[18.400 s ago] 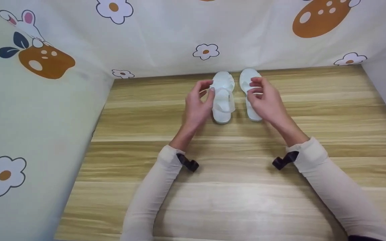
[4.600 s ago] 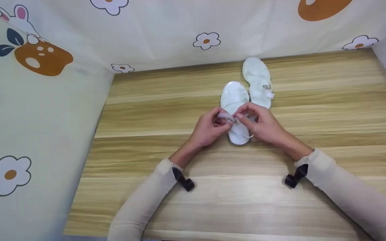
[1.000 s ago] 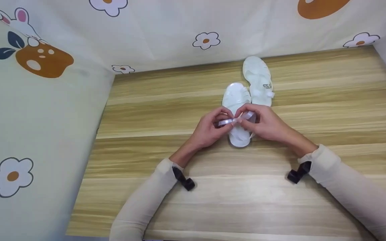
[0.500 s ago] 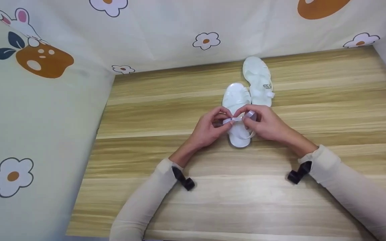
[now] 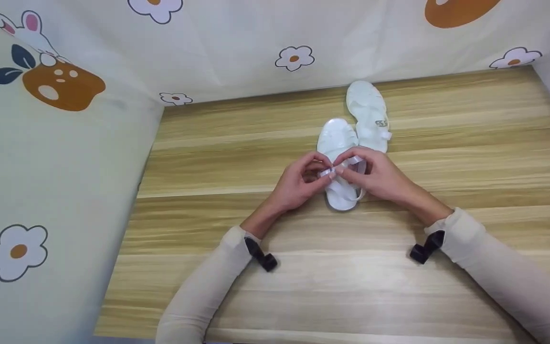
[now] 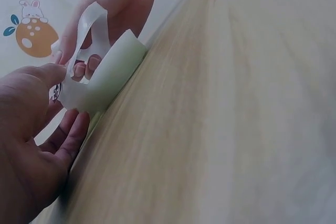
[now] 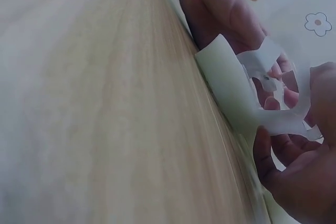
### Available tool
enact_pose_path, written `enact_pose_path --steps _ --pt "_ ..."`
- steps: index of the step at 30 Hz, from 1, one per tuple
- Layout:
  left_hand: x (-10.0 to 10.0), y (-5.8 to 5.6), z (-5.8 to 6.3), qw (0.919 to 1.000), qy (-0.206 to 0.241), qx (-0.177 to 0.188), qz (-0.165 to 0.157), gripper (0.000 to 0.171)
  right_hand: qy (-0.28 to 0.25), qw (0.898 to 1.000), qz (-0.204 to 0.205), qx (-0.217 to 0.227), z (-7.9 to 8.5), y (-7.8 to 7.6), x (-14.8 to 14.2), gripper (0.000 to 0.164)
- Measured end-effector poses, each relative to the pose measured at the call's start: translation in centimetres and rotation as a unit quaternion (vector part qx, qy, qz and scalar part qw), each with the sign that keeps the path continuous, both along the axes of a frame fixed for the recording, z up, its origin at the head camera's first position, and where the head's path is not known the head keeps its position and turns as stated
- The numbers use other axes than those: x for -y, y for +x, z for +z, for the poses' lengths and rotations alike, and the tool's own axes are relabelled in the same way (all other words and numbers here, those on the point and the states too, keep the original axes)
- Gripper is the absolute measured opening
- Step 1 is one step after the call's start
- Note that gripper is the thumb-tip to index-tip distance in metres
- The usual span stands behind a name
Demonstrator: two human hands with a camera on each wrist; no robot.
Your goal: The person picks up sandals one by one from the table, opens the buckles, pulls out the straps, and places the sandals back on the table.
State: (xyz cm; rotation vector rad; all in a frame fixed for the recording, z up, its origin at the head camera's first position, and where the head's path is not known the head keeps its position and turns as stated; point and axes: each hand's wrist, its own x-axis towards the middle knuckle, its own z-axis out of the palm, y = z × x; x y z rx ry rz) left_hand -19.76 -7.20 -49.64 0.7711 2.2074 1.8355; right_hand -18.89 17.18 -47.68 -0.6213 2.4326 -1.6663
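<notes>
A white sandal (image 5: pixel 336 136) lies on the wooden tabletop, toe toward the back wall. Over its middle, my left hand (image 5: pixel 301 179) pinches the ankle strap near its left end. The fingertips of my right hand (image 5: pixel 375 174) meet the left ones there and pinch the same strap (image 5: pixel 357 160), which loops up above the sole. In the left wrist view a small metal buckle (image 6: pixel 56 92) shows beside the left fingers. The heel (image 7: pixel 223 72) stands out toward the camera in the right wrist view. Curled fingers hide part of the strap.
The second white sandal (image 5: pixel 365 102) lies just behind and to the right, close to the back wall, its strap end sticking out on the right. A patterned cloth wall (image 5: pixel 237 57) bounds the table (image 5: pixel 342 286) at the back and left.
The sandals stood side by side earlier; the left one is now nearer me with both hands on its strap. Within the last second, my right fingertips slid right along the strap, then back to the left fingertips.
</notes>
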Motion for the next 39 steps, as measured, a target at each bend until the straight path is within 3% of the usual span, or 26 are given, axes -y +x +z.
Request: enact_pose_path --steps 8,15,26,39 --pt "-0.06 0.05 0.09 0.9999 -0.003 -0.006 -0.012 0.023 0.001 1.0 0.012 -0.006 -0.01 0.03 0.12 0.014" --pt "0.08 -0.03 0.09 0.9998 -0.003 0.011 -0.017 0.022 0.015 0.999 0.027 -0.014 -0.05 0.07 0.17 0.013" --pt "0.38 -0.13 0.18 0.9986 0.002 0.052 0.0 0.02 0.001 1.0 0.015 0.016 -0.09 -0.06 -0.17 0.014" --pt "0.22 -0.17 0.05 0.9987 0.022 0.046 0.003 0.025 -0.024 0.998 0.003 0.05 0.16 0.02 -0.15 0.02"
